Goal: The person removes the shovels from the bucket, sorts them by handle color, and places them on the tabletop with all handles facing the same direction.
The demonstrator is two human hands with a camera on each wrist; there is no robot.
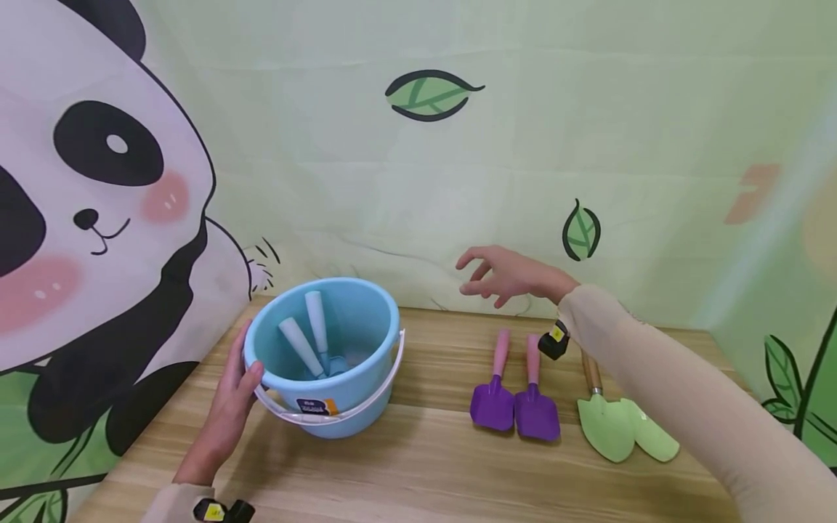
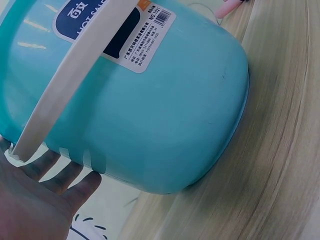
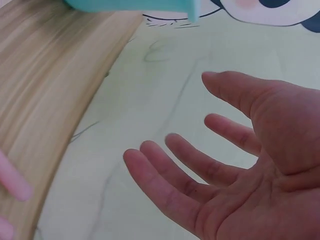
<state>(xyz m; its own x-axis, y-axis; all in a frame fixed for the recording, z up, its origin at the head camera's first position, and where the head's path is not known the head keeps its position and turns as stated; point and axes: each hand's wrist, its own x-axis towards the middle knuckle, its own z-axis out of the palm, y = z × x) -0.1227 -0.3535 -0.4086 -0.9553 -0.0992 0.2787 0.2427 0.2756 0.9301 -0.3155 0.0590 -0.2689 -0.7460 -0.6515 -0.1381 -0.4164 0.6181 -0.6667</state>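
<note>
A light blue bucket (image 1: 356, 407) with a white handle stands on the left of the wooden table. Inside it lean two tools with pale blue handles (image 1: 300, 347), their lower ends partly visible. My left hand (image 1: 229, 407) rests against the bucket's left side, thumb by the rim; in the left wrist view its fingers (image 2: 80, 190) lie nearly straight along the outer wall. Raised behind the table, my right hand (image 1: 510, 274) holds nothing, fingers spread and slightly bent. Below it lie two purple shovels (image 1: 492, 407) with pink handles.
Right of the shovels, partly under my right forearm, lie two light green trowels (image 1: 606, 428), one showing a wooden handle. A backdrop cloth (image 1: 314, 145) with a panda and leaves rises behind the table (image 1: 431, 472).
</note>
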